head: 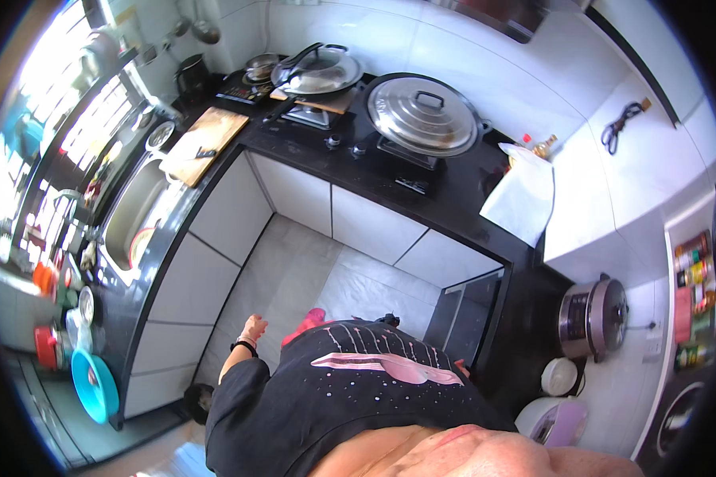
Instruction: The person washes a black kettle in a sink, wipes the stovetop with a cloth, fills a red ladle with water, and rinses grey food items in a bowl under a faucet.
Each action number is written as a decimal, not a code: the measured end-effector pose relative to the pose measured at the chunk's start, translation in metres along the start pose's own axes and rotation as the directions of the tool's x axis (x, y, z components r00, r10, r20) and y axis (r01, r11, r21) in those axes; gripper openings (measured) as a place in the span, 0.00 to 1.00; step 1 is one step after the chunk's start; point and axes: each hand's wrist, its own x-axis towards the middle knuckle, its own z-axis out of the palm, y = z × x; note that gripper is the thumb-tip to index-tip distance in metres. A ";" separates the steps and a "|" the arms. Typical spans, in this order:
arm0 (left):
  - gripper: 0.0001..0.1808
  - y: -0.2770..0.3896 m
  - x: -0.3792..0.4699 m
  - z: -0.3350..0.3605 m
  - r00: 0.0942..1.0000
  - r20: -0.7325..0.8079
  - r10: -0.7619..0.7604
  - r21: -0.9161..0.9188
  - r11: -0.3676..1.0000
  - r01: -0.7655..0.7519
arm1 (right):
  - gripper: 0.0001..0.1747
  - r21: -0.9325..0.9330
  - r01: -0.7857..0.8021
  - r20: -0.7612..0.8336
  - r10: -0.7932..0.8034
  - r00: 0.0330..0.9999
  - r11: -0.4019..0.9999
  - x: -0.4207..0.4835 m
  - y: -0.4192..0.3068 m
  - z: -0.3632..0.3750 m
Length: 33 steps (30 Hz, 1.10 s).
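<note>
My left hand hangs beside my body over the grey tiled floor, with a dark band at the wrist. Its fingers are loosely bent and nothing shows in them. Only a sliver of my right hand appears past the edge of my black shirt, close to the dark-fronted cabinet; the rest is hidden. Ahead, a large lidded steel wok stands on the gas hob, and a glass-lidded pan sits to its left. A knife lies on a wooden cutting board beside the sink.
The sink holds a bowl. A turquoise basin is at the left counter's near end. Along the right counter stand an electric pressure cooker and a purple-and-white appliance. A white sheet-like item rises at the corner.
</note>
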 end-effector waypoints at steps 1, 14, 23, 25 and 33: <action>0.26 -0.007 -0.007 -0.003 1.000 -0.014 0.005 0.000 1.000 -0.005 | 0.10 -0.028 0.116 -0.044 -0.117 0.992 0.993 0.013 0.005 0.002; 0.29 -0.088 -0.117 0.010 0.990 -0.072 -0.123 0.059 0.990 0.128 | 0.10 -0.609 0.473 -0.092 -0.650 0.755 0.636 0.083 -0.015 0.074; 0.26 -0.144 -0.084 -0.014 0.961 -0.263 -0.082 0.101 0.988 0.112 | 0.18 -0.873 0.404 0.177 -0.594 0.784 0.272 0.152 0.084 0.186; 0.26 -0.160 -0.080 -0.026 0.929 -0.362 -0.071 0.019 0.996 0.084 | 0.17 -0.954 0.291 0.230 -0.462 0.857 0.065 0.171 0.161 0.227; 0.28 -0.188 -0.064 -0.121 0.829 -0.560 0.020 -0.172 0.975 -0.140 | 0.19 -0.832 0.189 0.286 -0.112 0.952 -0.521 0.222 0.507 0.268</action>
